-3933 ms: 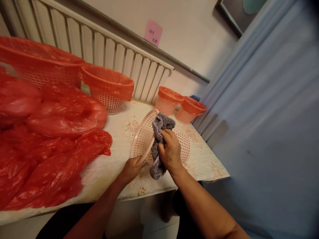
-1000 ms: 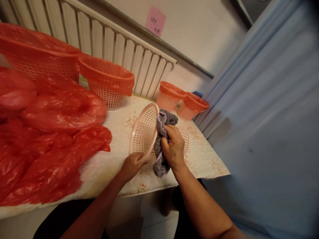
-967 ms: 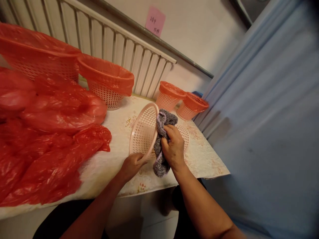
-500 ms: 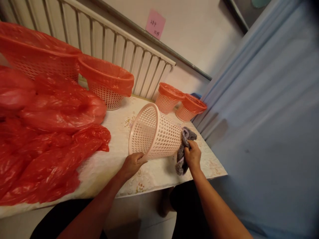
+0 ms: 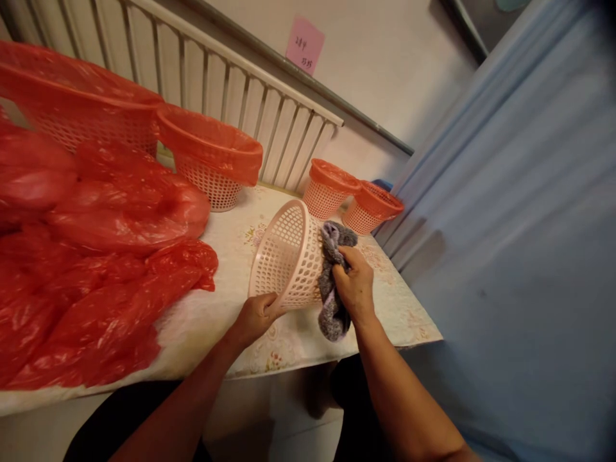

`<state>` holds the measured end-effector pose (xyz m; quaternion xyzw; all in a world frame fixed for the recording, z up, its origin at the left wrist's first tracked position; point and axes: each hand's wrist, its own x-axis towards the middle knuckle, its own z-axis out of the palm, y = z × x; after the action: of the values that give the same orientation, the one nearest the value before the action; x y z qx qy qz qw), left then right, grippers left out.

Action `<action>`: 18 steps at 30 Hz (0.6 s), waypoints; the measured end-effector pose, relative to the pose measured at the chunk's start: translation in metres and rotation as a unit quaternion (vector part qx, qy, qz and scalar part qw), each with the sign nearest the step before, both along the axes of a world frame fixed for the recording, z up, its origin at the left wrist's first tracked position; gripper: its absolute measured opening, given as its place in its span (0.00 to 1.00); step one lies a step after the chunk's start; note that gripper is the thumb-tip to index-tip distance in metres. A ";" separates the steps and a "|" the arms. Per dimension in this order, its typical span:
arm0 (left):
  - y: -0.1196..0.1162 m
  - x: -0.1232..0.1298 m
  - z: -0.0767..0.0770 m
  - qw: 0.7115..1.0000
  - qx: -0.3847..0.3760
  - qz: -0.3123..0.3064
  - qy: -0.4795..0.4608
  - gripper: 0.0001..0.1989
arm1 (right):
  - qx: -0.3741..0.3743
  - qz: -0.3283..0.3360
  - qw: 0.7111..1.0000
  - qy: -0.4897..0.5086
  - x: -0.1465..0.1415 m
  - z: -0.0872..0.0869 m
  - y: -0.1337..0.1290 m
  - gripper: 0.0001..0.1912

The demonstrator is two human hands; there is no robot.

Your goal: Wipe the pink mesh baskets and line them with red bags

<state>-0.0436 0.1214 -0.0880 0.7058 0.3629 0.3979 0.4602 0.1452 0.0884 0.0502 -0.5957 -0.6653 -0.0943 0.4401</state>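
A pale pink mesh basket [image 5: 308, 269] lies tilted on its side above the table, its open mouth facing left. The fingers of my left hand [image 5: 257, 316] are closed on the lower part of its rim. My right hand [image 5: 355, 282] grips a bunched grey and lilac knitted cloth [image 5: 332, 308], pressed against the outside of the basket. Cloth and hand hide the basket's bottom end.
Crumpled red plastic bags [image 5: 110, 269] cover the left of the table [image 5: 293, 350]. Red-lined baskets [image 5: 212, 183] stand along the back, below a radiator [image 5: 240, 96]. A blue curtain [image 5: 505, 212] hangs at the right.
My right hand and the cloth have moved left along the basket's side, from its bottom end towards its mouth. My left hand keeps its hold on the rim.
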 end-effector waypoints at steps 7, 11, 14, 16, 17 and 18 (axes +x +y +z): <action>0.000 -0.002 -0.006 1.000 0.012 -0.004 0.011 0.17 | 0.030 0.045 0.998 -0.021 -0.053 -0.005 -0.005 0.22; 0.003 -0.003 -0.012 0.999 0.025 -0.009 0.018 0.16 | 0.030 0.046 0.998 -0.024 -0.043 -0.007 -0.005 0.21; 0.010 -0.003 -0.019 0.997 0.050 0.006 0.057 0.12 | 0.026 0.046 0.998 -0.021 -0.033 -0.006 -0.003 0.20; 0.014 -0.002 -0.023 0.995 0.059 0.017 0.080 0.10 | 0.024 0.039 0.999 -0.018 -0.025 -0.006 0.000 0.20; 0.015 -0.002 -0.024 0.994 0.059 0.020 0.085 0.11 | 0.023 0.033 0.999 -0.018 -0.019 -0.008 0.002 0.20; 0.016 -0.002 -0.024 0.995 0.055 0.022 0.084 0.12 | 0.022 0.026 0.999 -0.020 -0.013 -0.009 0.004 0.20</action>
<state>-0.0456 0.1375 -0.1122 0.7526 0.3936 0.3669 0.3796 0.1325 0.0919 0.0408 -0.5668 -0.6868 -0.1091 0.4418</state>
